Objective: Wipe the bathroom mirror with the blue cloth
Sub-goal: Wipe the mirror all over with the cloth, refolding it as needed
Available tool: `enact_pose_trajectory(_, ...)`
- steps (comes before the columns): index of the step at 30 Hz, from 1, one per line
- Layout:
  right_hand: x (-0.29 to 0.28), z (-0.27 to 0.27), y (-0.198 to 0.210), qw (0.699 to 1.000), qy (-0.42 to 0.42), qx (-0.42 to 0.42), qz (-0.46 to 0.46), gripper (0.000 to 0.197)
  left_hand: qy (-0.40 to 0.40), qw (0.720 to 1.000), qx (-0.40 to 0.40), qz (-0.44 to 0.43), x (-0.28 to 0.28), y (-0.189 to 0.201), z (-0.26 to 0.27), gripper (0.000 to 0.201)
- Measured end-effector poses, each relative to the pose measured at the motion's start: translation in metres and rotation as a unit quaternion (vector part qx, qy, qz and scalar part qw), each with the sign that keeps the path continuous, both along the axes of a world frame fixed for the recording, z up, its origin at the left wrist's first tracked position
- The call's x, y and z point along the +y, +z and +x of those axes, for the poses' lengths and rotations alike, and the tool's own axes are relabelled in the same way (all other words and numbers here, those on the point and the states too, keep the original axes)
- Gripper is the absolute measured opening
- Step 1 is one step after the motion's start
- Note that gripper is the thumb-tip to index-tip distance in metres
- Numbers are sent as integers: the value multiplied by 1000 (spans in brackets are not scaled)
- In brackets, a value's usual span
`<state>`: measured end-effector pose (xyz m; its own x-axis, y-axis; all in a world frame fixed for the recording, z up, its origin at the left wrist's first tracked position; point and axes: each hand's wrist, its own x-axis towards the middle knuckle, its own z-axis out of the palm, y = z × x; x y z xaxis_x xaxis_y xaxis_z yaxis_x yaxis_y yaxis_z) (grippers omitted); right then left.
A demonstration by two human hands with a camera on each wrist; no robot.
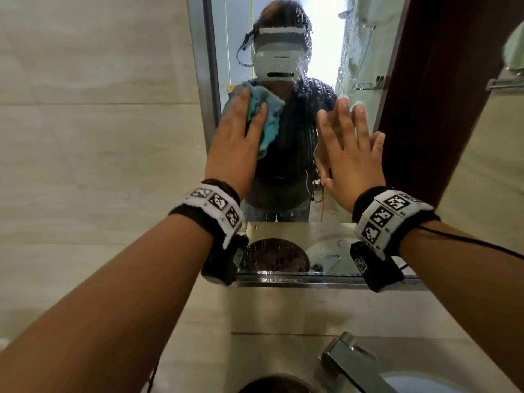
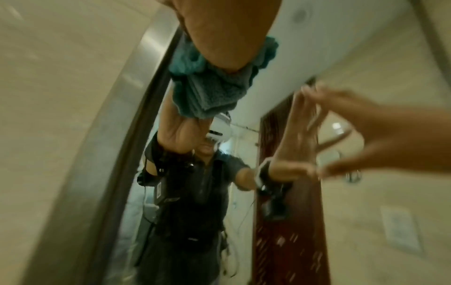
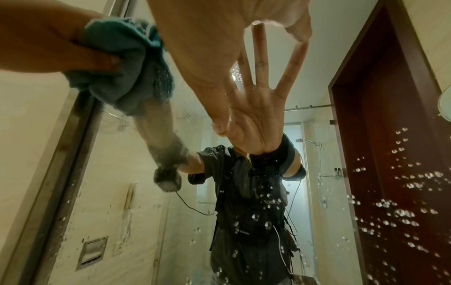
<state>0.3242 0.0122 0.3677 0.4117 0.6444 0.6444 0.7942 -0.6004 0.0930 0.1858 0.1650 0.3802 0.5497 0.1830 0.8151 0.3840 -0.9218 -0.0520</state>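
One blue cloth (image 1: pixel 265 114), bunched, pressed flat to the mirror (image 1: pixel 326 66) near its left frame edge, upper part of the glass. My left hand (image 1: pixel 236 137) on it, fingers straight, cloth spilling out past thumb side. My right hand (image 1: pixel 350 154) w/ 5 fingers spread, straight, tips touching glass just right of cloth; holds nothing. Water drops all over the mirror, thickest low and right. 2 wrist bands (image 1: pixel 215 205), one per arm. One tap (image 1: pixel 348 361) below, over the basin (image 1: pixel 442 384).
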Motion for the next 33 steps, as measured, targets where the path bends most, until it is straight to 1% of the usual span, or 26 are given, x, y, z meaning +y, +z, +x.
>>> enact_pose_trajectory(2, 2, -4, -8, 1000, 2, -6, 13, 98, -35, 999, 0, 8, 2, -26, 3, 66)
enact_pose_trajectory(3, 3, -8, -15, 1000, 6, -16, 16, 101, -44, 999, 13, 10, 3, -44, 3, 65)
enact_pose_trajectory(5, 6, -13, -33, 999, 20, -42, 6, 107, -35, 996, 66, 49, 1, -77, -1, 74)
enact_pose_trajectory(7, 9, -15, -47, 998, 18, -55, -22, 111, -6, 987, 130, 94, 1, -94, -8, 81)
enact_pose_trajectory(8, 10, -14, -50, 998, 11, -51, -34, 112, 3, 984, 146, 103, 2, -94, -10, 81)
enact_pose_trajectory(10, 14, -13, -51, 998, 1, -32, -54, 116, 15, 984, 141, 111, 5, -78, -11, 81)
enact_pose_trajectory(13, 16, -14, -53, 999, -5, -27, -46, 114, 26, 995, 78, 49, 6, -42, -8, 79)
enact_pose_trajectory(15, 19, -14, -55, 999, -9, -34, -31, 113, 31, 998, 49, 18, 4, -35, -3, 77)
enact_pose_trajectory(16, 20, -14, -57, 999, -11, -39, -25, 114, 27, 998, 44, 23, 4, -41, -2, 79)
enact_pose_trajectory(18, 21, -11, -59, 999, -12, -44, -21, 117, 17, 997, 58, 56, 7, -69, -2, 90)
enact_pose_trajectory(20, 20, -11, -58, 999, -9, -41, -28, 117, 18, 989, 113, 89, 10, -104, -7, 98)
enact_pose_trajectory(22, 19, -12, -58, 999, -9, -35, -35, 115, 19, 983, 152, 104, 11, -124, -13, 100)
enact_pose_trajectory(23, 19, -13, -57, 999, -8, -33, -37, 115, 14, 981, 160, 111, 11, -125, -16, 98)
enact_pose_trajectory(25, 18, -14, -56, 999, -8, -30, -37, 115, 9, 977, 168, 131, 12, -110, -19, 92)
enact_pose_trajectory(27, 19, -15, -56, 999, -4, -25, -38, 117, 10, 983, 137, 120, 12, -83, -16, 88)
enact_pose_trajectory(29, 19, -14, -58, 999, -5, -32, -28, 119, 15, 996, 57, 72, 12, -58, -9, 85)
enact_pose_trajectory(30, 20, -13, -59, 999, -7, -38, -24, 119, 18, 998, 23, 53, 10, -52, -6, 83)
enact_pose_trajectory(31, 20, -11, -60, 999, -8, -44, -20, 119, 17, 999, 7, 41, 9, -53, -3, 82)
enact_pose_trajectory(32, 20, -10, -61, 999, -6, -48, -17, 119, 9, 999, 7, 44, 10, -62, -1, 81)
enact_pose_trajectory(33, 20, -9, -61, 999, -4, -50, -16, 118, 4, 998, 25, 57, 10, -76, 0, 82)
